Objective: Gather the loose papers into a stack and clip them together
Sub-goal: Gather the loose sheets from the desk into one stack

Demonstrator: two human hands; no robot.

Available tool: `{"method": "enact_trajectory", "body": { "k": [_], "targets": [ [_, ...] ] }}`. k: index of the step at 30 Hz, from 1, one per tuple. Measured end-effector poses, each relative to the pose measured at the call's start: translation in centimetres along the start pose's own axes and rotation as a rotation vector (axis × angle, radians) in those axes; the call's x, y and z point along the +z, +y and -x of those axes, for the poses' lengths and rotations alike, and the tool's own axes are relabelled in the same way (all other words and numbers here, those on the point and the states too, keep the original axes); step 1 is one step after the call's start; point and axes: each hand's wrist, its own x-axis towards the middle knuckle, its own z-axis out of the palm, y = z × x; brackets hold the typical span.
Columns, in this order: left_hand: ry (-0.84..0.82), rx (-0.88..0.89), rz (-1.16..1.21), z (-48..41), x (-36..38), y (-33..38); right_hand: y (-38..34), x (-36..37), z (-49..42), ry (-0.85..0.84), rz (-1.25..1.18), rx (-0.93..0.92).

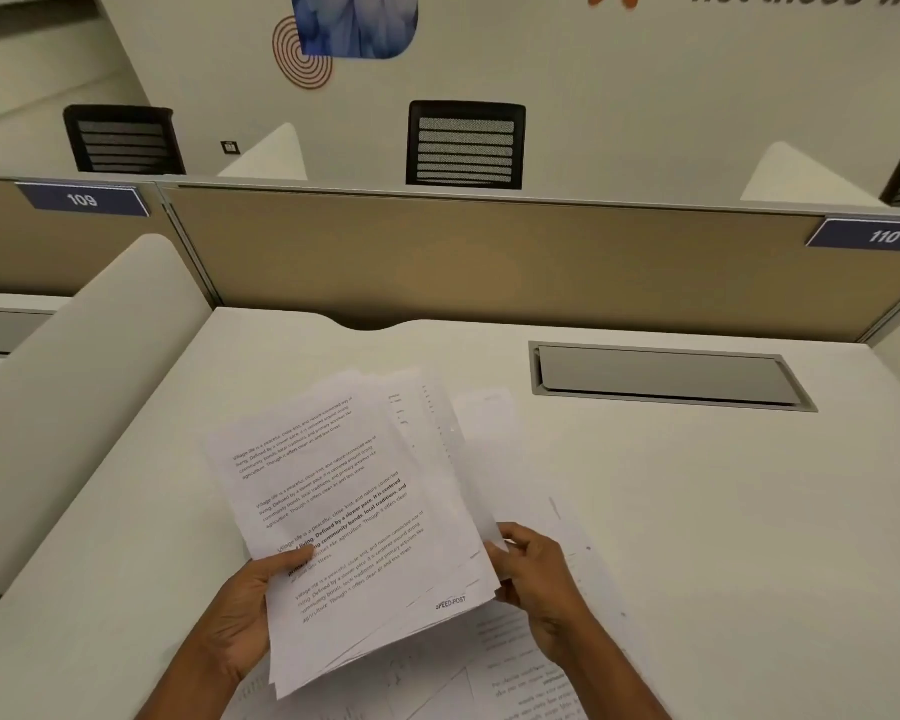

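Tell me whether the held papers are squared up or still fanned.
Still fanned. The stack of papers, gripped by the left hand and right hand, shows staggered edges at its top and bottom corners.

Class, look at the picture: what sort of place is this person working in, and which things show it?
Probably an open-plan office: numbered desk signs, a divider panel between desks and mesh chairs behind.

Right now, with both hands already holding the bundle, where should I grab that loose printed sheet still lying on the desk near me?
Take the loose printed white sheet by its right edge, coming in from the right with the right hand. Its left part lies under the held stack of white printed papers, and it lies flat on the white desk, so probably slide or lift that exposed edge first.
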Motion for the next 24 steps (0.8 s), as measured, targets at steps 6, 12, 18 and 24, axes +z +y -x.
{"method": "enact_trajectory", "body": {
  "k": [6, 12, 18, 24],
  "targets": [
    [0.019, 0.082, 0.02, -0.4, -1.1, 0.7, -0.8, 0.6, -1.0, 0.055, 0.156, -0.013],
    [0.089, 0.143, -0.143, -1.0, -1.7, 0.5, -1.1, -2.0, -7.8, 0.453, 0.632, -0.162],
    [0.222, 0.149, -0.294, -2.4, -2.6, 0.1, -2.6, -1.5, -11.5, 0.481, 0.995, -0.048],
    [0.261, 0.158, -0.378, -3.3, -2.8, 0.3, -3.3, -0.6, -12.9, 0.481, 1.117, 0.081]
  ]
}}
